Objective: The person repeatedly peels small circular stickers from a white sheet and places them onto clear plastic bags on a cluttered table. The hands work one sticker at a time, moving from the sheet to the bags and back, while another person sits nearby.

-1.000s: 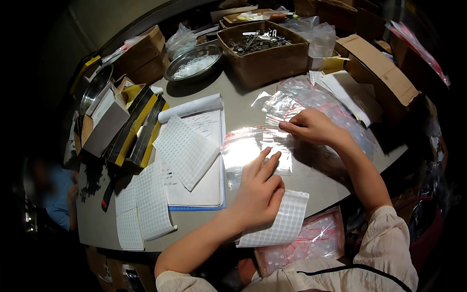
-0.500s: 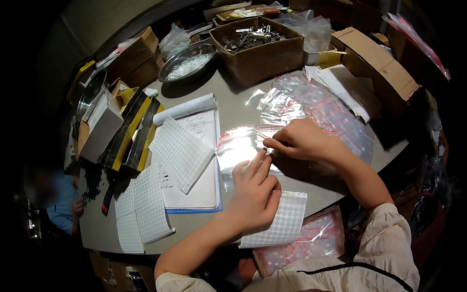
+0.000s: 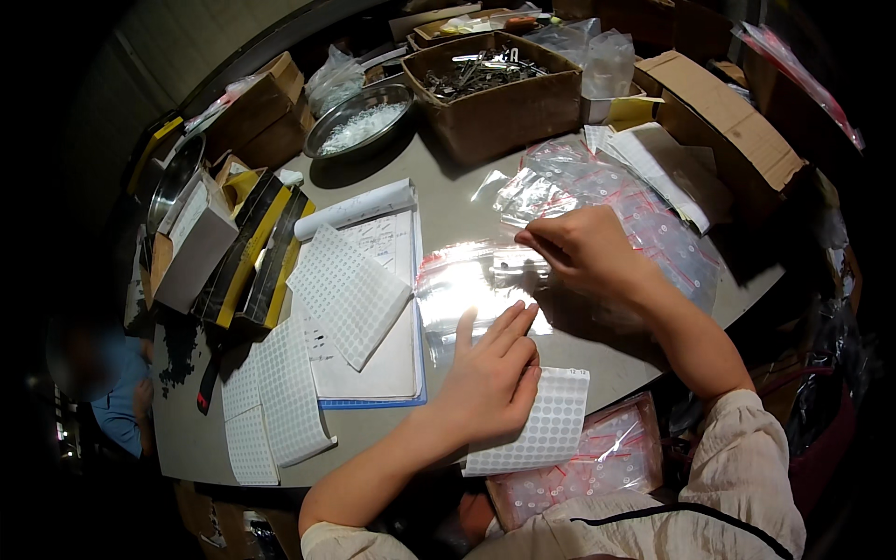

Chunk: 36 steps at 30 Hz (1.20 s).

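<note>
My left hand (image 3: 490, 364) lies with its fingers stretched over clear zip bags (image 3: 457, 289) that glare under the light. Below its thumb, a sheet of round pale stickers (image 3: 537, 425) runs over the table's near edge; whether the hand grips it is hidden. My right hand (image 3: 593, 247) hovers over the bags' red-lined top edge, thumb and forefinger pinched together. Anything between those fingertips is too small to make out. A small pale mark (image 3: 505, 264) shows on the bag just below the pinch. Right of it spreads a heap of clear bags with round stickers (image 3: 667, 238).
More sticker sheets (image 3: 350, 299) lie on a blue-edged clipboard (image 3: 411, 387) at left. Behind stand a metal bowl (image 3: 322, 154) of white bits and a carton (image 3: 504, 117) of metal parts. An open box (image 3: 653, 439) of bags sits near my lap. Another person (image 3: 121, 397) is at far left.
My right hand has lifted up and away from the left fingertips. My left fingers have drawn back toward me along the bag, uncovering the pale mark.
</note>
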Each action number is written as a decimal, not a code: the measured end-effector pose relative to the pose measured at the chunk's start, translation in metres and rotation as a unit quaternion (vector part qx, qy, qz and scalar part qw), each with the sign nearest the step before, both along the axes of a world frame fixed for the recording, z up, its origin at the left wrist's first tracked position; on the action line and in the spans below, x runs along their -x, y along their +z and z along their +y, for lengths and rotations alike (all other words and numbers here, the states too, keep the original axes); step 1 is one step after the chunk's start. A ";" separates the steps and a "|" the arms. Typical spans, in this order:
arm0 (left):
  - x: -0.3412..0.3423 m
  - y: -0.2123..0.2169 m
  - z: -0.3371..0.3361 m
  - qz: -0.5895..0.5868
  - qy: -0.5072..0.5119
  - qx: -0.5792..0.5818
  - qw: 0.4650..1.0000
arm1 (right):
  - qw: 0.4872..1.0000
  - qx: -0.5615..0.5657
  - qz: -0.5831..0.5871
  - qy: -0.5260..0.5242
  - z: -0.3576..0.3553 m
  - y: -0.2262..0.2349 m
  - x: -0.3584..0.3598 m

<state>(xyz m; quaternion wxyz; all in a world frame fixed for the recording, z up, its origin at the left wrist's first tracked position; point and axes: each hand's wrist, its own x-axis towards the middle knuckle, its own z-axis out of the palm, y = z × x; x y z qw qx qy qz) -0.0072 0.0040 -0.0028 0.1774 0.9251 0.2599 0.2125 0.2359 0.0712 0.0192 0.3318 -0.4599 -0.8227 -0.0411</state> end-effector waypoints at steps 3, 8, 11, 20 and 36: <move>0.001 0.001 -0.001 0.006 0.001 0.004 1.000 | 0.999 0.006 0.030 -0.045 0.007 0.003 -0.009; 0.001 0.001 -0.001 -0.009 -0.004 0.001 1.000 | 0.974 0.172 0.147 -0.012 0.022 0.003 -0.031; 0.001 0.002 -0.001 -0.020 -0.005 0.000 1.000 | 0.989 0.090 0.017 -0.116 0.026 0.005 -0.045; 0.000 -0.007 -0.004 -0.068 0.003 -0.010 0.998 | 0.936 0.289 0.169 0.104 0.016 0.004 -0.019; -0.002 -0.012 -0.004 -0.068 -0.006 -0.007 0.998 | 0.953 0.234 -0.085 -0.174 0.010 0.006 -0.023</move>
